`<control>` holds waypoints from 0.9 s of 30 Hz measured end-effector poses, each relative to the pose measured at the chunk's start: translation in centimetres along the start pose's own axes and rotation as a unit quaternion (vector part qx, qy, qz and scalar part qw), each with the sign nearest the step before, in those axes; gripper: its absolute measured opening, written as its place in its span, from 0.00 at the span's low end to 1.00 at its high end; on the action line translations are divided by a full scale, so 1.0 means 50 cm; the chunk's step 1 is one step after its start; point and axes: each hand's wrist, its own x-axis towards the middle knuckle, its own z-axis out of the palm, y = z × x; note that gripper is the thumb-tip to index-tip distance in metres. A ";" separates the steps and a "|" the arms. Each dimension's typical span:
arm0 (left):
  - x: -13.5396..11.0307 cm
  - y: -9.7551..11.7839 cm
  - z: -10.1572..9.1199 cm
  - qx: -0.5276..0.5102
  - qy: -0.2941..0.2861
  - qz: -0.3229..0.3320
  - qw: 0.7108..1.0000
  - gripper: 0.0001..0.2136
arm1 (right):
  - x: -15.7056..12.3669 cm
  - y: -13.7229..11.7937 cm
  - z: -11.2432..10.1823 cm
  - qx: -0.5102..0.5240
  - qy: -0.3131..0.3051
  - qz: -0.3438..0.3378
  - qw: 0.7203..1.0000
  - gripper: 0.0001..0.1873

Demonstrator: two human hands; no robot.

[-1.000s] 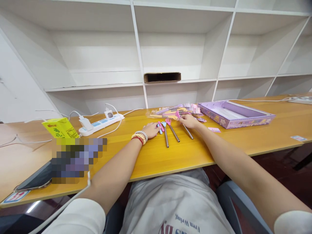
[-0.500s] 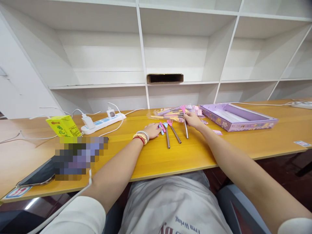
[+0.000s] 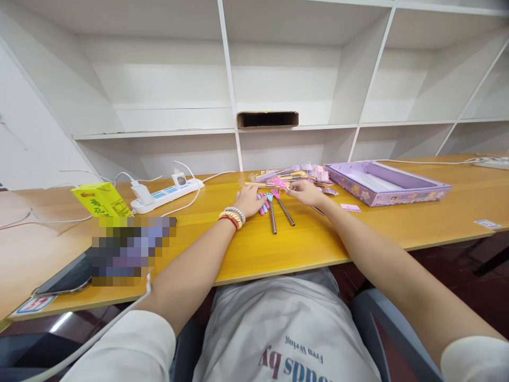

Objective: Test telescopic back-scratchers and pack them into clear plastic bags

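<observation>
My right hand (image 3: 303, 192) is closed on a telescopic back scratcher whose pink hand-shaped head (image 3: 279, 182) points left. Its metal rod is mostly hidden behind my hand and forearm. Below it, a second pink back scratcher (image 3: 284, 207) and a blue one (image 3: 272, 215) lie side by side on the desk, rods towards me. My left hand (image 3: 249, 200) rests low over the desk with its fingers stretched forward. Against its thumb side lie several short pink and blue sticks (image 3: 263, 206). Whether my fingers touch them is unclear.
A heap of plastic-wrapped items (image 3: 302, 172) lies behind my hands. To the right stands a shallow purple box (image 3: 397, 197), with a pink card (image 3: 350, 208) nearby. A power strip (image 3: 167, 196), yellow carton (image 3: 102, 200) and phone (image 3: 66, 276) are on the left. White shelves (image 3: 159, 132) rise behind.
My right hand has moved slightly left, tilting the pink back scratcher from upright towards lying flat. My left hand has shifted forward, and its fingers are off the pink and blue sticks' near ends.
</observation>
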 end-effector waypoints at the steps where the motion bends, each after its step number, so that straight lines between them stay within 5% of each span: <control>1: -0.001 0.004 -0.001 -0.003 0.012 0.009 1.000 0.22 | -0.002 -0.003 0.000 0.005 -0.004 -0.013 1.000 0.19; 9: -0.003 0.005 -0.006 -0.012 0.055 0.094 0.994 0.21 | -0.017 -0.028 -0.006 -0.001 -0.069 -0.084 0.994 0.21; 27: -0.004 0.010 -0.021 -0.014 0.040 0.062 0.997 0.17 | -0.010 -0.026 0.004 -0.030 -0.065 -0.099 0.992 0.24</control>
